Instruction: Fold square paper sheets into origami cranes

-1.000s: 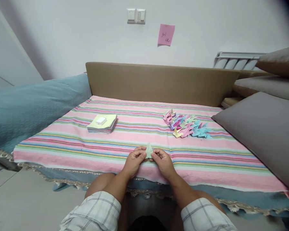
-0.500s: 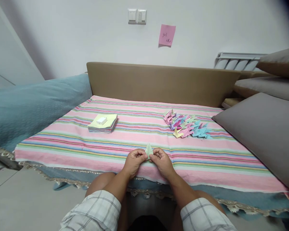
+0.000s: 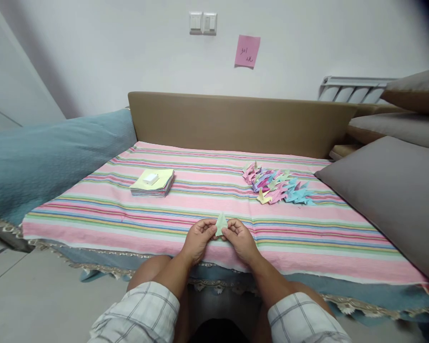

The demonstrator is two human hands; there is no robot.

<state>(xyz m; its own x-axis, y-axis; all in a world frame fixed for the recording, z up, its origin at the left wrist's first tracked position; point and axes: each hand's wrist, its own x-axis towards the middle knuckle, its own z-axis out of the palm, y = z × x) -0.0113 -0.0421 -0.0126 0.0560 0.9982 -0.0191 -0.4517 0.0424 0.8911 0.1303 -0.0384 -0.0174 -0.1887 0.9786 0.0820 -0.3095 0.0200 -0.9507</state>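
Observation:
My left hand [image 3: 199, 237] and my right hand [image 3: 240, 237] meet at the near edge of the striped cloth [image 3: 207, 205], both pinching a small folded piece of pale green paper [image 3: 220, 222] that points upward between the fingertips. Both hands rest on the cloth. A stack of coloured square papers [image 3: 153, 183] with a small white object on top lies to the back left. A heap of folded paper shapes [image 3: 277, 186] in pink, purple, green, yellow and blue lies to the back right.
A teal blanket [image 3: 46, 157] rises at the left. Grey cushions [image 3: 393, 190] lean at the right. A tan backrest [image 3: 236, 121] runs along the back, below a wall with switches [image 3: 203, 23] and a pink note [image 3: 247, 51]. My knees in checked shorts sit below the cloth's edge.
The hands stay in the same place; the fingers have shifted slightly on the green paper, which dipped a little and stands up again.

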